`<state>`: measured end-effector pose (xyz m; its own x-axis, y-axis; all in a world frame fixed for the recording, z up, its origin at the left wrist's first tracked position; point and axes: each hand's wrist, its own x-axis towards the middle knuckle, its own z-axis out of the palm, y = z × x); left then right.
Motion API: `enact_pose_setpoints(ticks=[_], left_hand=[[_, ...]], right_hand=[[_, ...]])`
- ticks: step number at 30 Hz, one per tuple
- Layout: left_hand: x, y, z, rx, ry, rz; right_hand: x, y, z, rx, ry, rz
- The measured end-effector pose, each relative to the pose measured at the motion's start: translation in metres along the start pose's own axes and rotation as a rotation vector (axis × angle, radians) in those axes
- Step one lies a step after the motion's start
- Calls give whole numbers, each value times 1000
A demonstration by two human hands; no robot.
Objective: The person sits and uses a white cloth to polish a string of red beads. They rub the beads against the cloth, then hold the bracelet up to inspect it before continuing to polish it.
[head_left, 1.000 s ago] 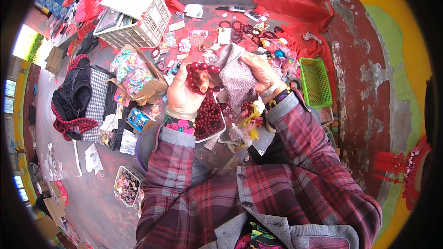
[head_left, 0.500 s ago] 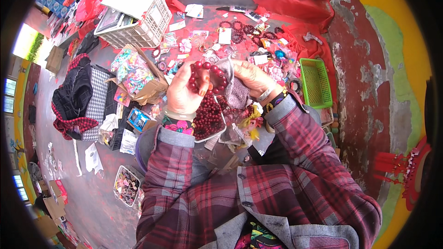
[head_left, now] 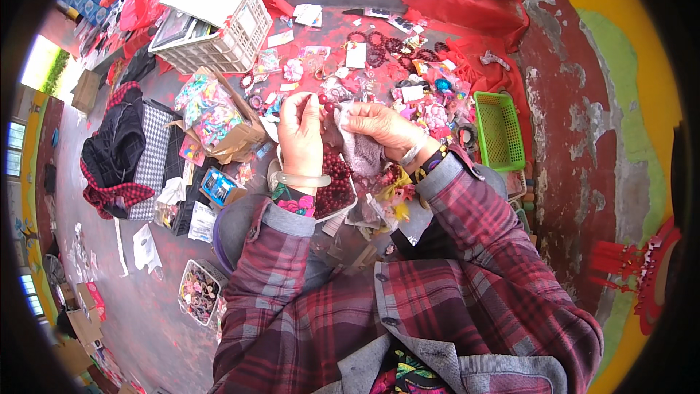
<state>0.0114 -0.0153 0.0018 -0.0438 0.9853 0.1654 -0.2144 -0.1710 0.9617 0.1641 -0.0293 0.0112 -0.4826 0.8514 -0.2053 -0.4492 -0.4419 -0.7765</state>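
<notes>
My left hand (head_left: pixel 300 135) is closed on a dark red bead bracelet (head_left: pixel 327 105), of which only a few beads show beside the fingertips. Close by on the right, my right hand (head_left: pixel 388 128) pinches a greyish-purple cloth (head_left: pixel 362 150). The cloth hangs down from those fingers, and its upper end is next to the beads; I cannot tell whether it touches them. Below both hands stands a white basket (head_left: pixel 355 203) filled with many more dark red beads (head_left: pixel 334 179). My left wrist and forearm cover part of it.
Several finished bead bracelets (head_left: pixel 377 49) lie on the floor ahead, among small packets. A green basket (head_left: pixel 481 131) stands to the right, a white crate (head_left: pixel 240 33) far left, an open carton (head_left: pixel 237 138) nearer. A small basket of trinkets (head_left: pixel 202 266) sits at lower left.
My left hand has turned, its fingers now upright, and the bracelet that showed as a full ring is mostly hidden. My right hand with the cloth has shifted slightly left.
</notes>
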Motion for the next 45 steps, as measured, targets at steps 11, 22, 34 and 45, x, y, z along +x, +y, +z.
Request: enact_pose_setpoints(ticks=[11,22,34,45], left_hand=[[3,8,-5,-399,-196,-221],[4,19,-9,-463,-499,-605],[8,16,-16,-679,-296,-415],[4,21,-10,-505,-327,-571]], right_hand=[[-2,-13,-8,-22,71,-135],[-5,-18,-7,-235,95,-86],[-2,-13,-14,186,292,-88],[-5,-18,-13,-186,86,-116]])
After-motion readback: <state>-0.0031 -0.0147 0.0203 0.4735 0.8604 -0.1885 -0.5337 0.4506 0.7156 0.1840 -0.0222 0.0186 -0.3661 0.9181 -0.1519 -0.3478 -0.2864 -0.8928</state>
